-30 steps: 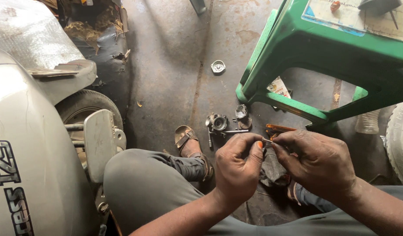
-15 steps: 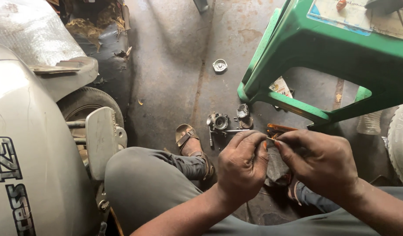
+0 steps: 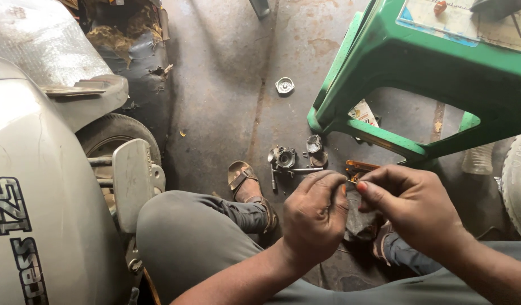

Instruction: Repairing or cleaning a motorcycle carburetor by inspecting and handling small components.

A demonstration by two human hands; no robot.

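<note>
Concrete floor (image 3: 226, 85) lies stained between a grey scooter (image 3: 40, 186) and green stool (image 3: 419, 68); left hand (image 3: 314, 217) and right hand (image 3: 410, 206) pinch one small part (image 3: 350, 182) above carburettor pieces (image 3: 289, 158).

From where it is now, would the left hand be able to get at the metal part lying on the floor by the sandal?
Probably yes: the metal part lies uncovered on the floor just beyond the left hand, though its fingers are busy pinching something small.

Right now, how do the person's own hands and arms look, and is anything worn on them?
Both forearms are bare: no sleeves, gloves, watch or rings show. The left hand and right hand look grimy, and the right thumbnail carries a red mark.
</note>
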